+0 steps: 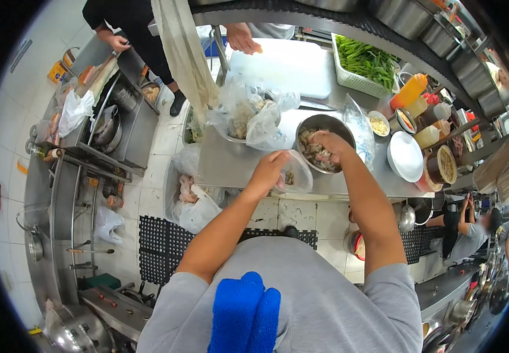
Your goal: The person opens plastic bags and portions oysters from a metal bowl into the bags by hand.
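My left hand (271, 172) grips the rim of a translucent plastic tub (299, 176), tilted beside the metal bowl, with a few small greyish pieces inside. My right hand (330, 145) reaches into the round metal bowl (350, 130), its fingers curled around wet grey-pink pieces (312, 150) that look like raw seafood. The fingertips are partly hidden among them. Left of the bowl, a plastic-lined container (239, 120) holds more greyish pieces. A knife (318, 106) lies just behind the bowl.
Beyond the bowl are a white cutting board (289, 67) and a white basket (360, 87) of green vegetables. At right stand a white bowl (405, 156), sauce bottles (410, 91) and tubs. Another person's hand (242, 39) is over the board. A steel shelf (325, 20) overhangs the counter.
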Available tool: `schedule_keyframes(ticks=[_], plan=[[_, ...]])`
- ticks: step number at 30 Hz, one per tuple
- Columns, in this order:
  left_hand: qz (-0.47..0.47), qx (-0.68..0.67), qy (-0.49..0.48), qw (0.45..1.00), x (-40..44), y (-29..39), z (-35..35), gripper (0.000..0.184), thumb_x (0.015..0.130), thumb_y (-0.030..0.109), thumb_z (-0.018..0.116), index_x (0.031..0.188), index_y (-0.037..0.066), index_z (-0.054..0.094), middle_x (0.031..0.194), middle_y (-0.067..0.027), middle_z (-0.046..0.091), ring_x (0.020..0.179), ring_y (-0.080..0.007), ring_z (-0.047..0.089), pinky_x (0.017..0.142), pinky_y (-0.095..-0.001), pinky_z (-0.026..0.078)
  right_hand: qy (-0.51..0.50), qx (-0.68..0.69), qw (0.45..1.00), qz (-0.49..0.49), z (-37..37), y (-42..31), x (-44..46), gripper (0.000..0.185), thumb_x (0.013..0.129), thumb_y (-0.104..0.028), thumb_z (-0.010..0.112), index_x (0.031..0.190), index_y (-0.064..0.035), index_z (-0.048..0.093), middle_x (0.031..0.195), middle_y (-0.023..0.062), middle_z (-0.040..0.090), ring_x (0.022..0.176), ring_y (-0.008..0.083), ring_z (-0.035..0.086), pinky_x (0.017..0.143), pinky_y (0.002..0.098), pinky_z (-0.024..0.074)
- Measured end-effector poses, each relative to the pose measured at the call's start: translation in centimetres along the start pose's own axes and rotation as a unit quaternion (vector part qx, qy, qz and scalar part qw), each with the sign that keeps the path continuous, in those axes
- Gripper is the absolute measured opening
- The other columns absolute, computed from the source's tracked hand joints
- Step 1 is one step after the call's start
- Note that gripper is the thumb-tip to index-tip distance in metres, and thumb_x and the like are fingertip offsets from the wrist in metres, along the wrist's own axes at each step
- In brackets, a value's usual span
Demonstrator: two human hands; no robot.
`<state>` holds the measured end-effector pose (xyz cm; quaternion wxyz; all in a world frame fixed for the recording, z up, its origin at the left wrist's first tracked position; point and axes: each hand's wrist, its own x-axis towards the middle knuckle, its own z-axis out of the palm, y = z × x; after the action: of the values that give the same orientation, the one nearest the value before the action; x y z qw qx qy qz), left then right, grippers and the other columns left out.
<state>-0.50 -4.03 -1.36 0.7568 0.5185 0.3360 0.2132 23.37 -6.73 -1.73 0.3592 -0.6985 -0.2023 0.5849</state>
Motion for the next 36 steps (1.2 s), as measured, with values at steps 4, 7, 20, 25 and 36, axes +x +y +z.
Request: schedule_keyframes(ticks=[4, 7, 20, 25, 36], plan=[[-0.005, -0.001, 0.031, 1.000, 0.3, -0.7, -0.5, 0.032, 0.090, 0.028, 0.051, 0.107, 0.002, 0.061, 0.085, -0.0020, 0.060, 0.044, -0.0080, 0.046, 0.041, -0.0212, 0.038, -0.011, 0.055, 0.998, -0.039, 0.0, -1.1, -1.4, 0.014, 0.079, -0.022, 0.064, 0.091, -0.0178, 0.059, 0.098, -0.0041, 0.054, 0.091, 0.0120, 0.050, 0.077, 0.0358, 0.0458], [-0.008, 0.009, 0.045, 0.999, 0.2, -0.4, -0.2, 0.032, 0.090, 0.030, 0.051, 0.104, 0.002, 0.061, 0.085, -0.0028, 0.060, 0.044, -0.0086, 0.047, 0.040, -0.0221, 0.038, -0.041, 0.054, 0.996, -0.053, 1.2, -2.8, -3.7, 0.014, 0.079, -0.022, 0.065, 0.091, -0.0175, 0.059, 0.092, -0.0045, 0.056, 0.087, 0.0109, 0.052, 0.077, 0.0366, 0.0450], [-0.022, -0.054, 0.086, 0.995, 2.3, -0.4, -0.2, 0.032, 0.089, 0.030, 0.053, 0.089, 0.000, 0.063, 0.062, -0.0051, 0.057, 0.039, -0.0131, 0.048, 0.036, -0.0259, 0.036, -0.055, -0.050, 0.972, -0.224, 7.9, 1.7, -6.4, 0.026, 0.083, -0.017, 0.059, 0.103, -0.0014, 0.060, 0.091, 0.0067, 0.063, 0.075, 0.0192, 0.061, 0.069, 0.0286, 0.0484], [-0.034, -0.029, 0.088, 0.995, 1.2, 0.6, 0.5, 0.027, 0.089, 0.024, 0.051, 0.085, 0.000, 0.062, 0.059, -0.0040, 0.052, 0.039, -0.0129, 0.047, 0.036, -0.0268, 0.037, -0.024, -0.244, 0.948, -0.203, 6.7, 0.4, -6.8, 0.029, 0.085, -0.016, 0.053, 0.107, 0.0016, 0.060, 0.089, 0.0086, 0.065, 0.078, 0.0195, 0.062, 0.070, 0.0307, 0.0478], [-0.024, 0.038, 0.056, 0.997, 1.0, -0.1, 1.8, 0.033, 0.088, 0.028, 0.054, 0.100, -0.001, 0.063, 0.073, -0.0047, 0.060, 0.040, -0.0109, 0.046, 0.038, -0.0256, 0.037, 0.071, -0.601, 0.791, -0.092, 0.4, 2.2, 1.2, 0.045, 0.087, -0.037, 0.048, 0.102, 0.0025, 0.062, 0.109, 0.0231, 0.060, 0.102, 0.0367, 0.057, 0.087, 0.0415, 0.0445]])
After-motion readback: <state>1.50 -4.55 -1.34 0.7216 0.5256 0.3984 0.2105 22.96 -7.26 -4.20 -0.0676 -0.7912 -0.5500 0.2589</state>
